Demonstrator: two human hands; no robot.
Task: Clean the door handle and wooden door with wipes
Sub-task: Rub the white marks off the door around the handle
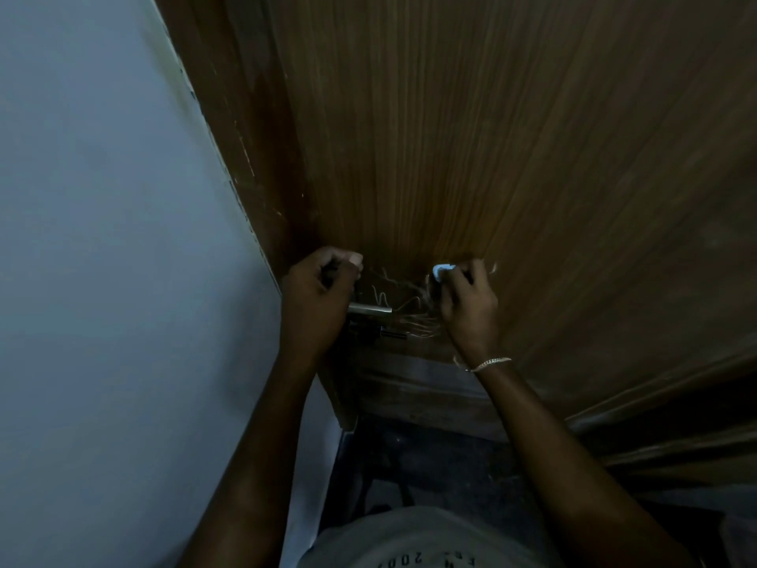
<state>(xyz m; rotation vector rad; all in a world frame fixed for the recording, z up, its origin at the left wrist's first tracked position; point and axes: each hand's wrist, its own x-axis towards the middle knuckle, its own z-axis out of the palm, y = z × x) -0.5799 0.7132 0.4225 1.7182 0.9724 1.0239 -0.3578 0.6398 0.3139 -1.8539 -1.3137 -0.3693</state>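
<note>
A brown wooden door (pixel 471 137) with vertical grain fills the upper right. Pale scribble marks (pixel 405 305) show on it around the lock. A metal lever handle (pixel 370 308) sticks out to the right at the door's left edge. My left hand (pixel 317 299) is curled around the top of the lock fitting above the lever and hides most of it. My right hand (pixel 467 303) pinches a small white wipe (pixel 442 270) and presses it against the door, just right of the marks. A thin bracelet circles that wrist.
A pale blue wall (pixel 114 260) takes up the left side, meeting the dark door frame (pixel 245 129). Below the hands are a dark floor (pixel 430 457) and my light shirt (pixel 409 543). The scene is dim.
</note>
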